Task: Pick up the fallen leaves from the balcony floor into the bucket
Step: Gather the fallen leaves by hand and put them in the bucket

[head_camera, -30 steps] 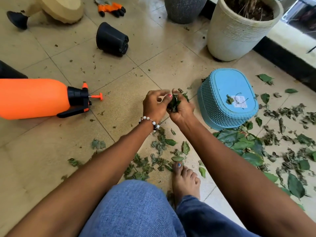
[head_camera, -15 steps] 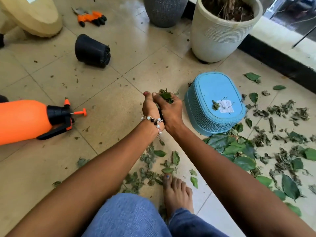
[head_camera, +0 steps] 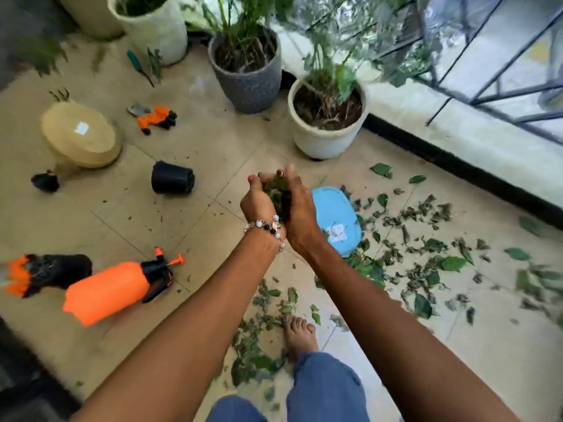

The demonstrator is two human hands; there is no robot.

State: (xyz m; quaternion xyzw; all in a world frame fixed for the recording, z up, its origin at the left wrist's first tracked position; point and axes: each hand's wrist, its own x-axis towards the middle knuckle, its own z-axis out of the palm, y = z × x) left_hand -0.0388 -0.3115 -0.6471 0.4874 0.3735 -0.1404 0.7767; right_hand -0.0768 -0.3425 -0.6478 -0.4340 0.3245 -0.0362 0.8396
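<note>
Leaves point(head_camera: 275, 193) sit bunched between both hands, raised above the floor. Left hand point(head_camera: 259, 201) and right hand point(head_camera: 300, 214) press together, fingers curled round the bunch, apparently so that nothing spills. Blue bucket point(head_camera: 335, 214) lies overturned just right; it likely needs righting. Scattered leaves point(head_camera: 426, 254) remain on the tiles farther right.

Tiled floor point(head_camera: 213, 166) carries scattered leaves point(head_camera: 426, 263), upturned blue basket point(head_camera: 335, 214), orange sprayer point(head_camera: 112, 287), pots point(head_camera: 326, 123).
</note>
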